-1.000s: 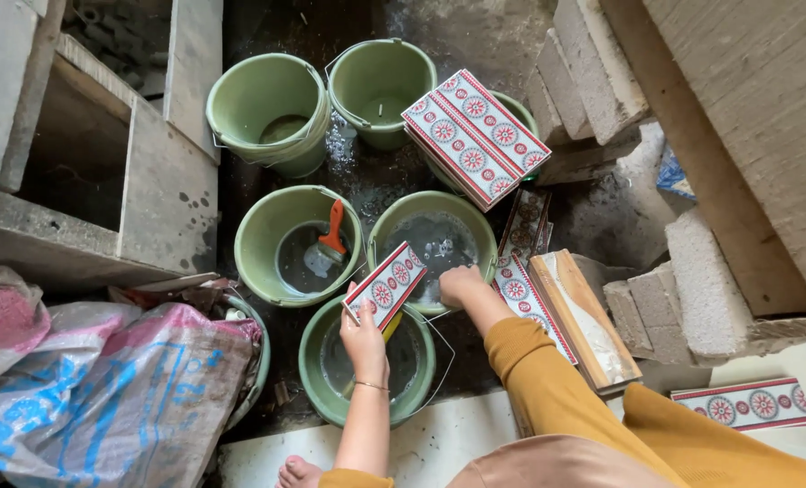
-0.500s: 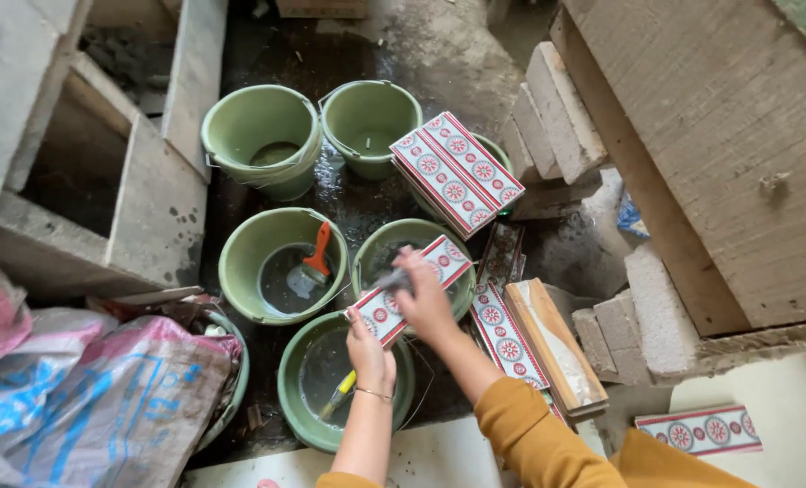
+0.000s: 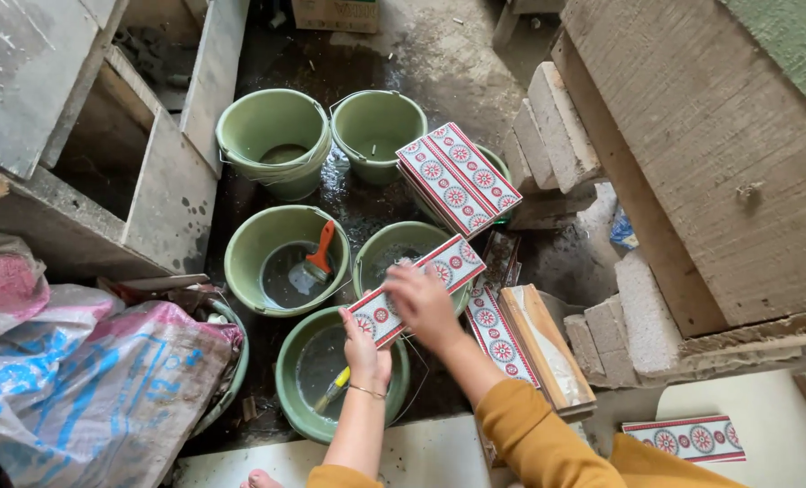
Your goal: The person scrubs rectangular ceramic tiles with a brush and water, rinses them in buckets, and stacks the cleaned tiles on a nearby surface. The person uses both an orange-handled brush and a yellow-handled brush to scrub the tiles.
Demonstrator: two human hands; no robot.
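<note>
The patterned tile (image 3: 412, 289), a long strip with red and white rosettes, is held tilted above the near green bucket (image 3: 305, 408), which serves as the reference point here. The left hand (image 3: 367, 352) grips the tile's lower end, fingers curled round its edge, directly over that bucket's far rim. The right hand (image 3: 424, 303) lies flat on the tile's face, fingers together and pressed down, just beyond and to the right of the bucket. A yellow-handled tool (image 3: 333, 390) rests inside the bucket, in the water. Beyond the bucket, to the left, a second bucket holds an orange-handled brush (image 3: 316, 260). Farther off, behind those, a stack of matching tiles (image 3: 457, 176) lies across a bucket rim. Right of the near bucket, more tiles (image 3: 498, 333) lean beside a wooden board (image 3: 547, 348). To the bucket's left lies a printed woven sack (image 3: 86, 398).
</note>
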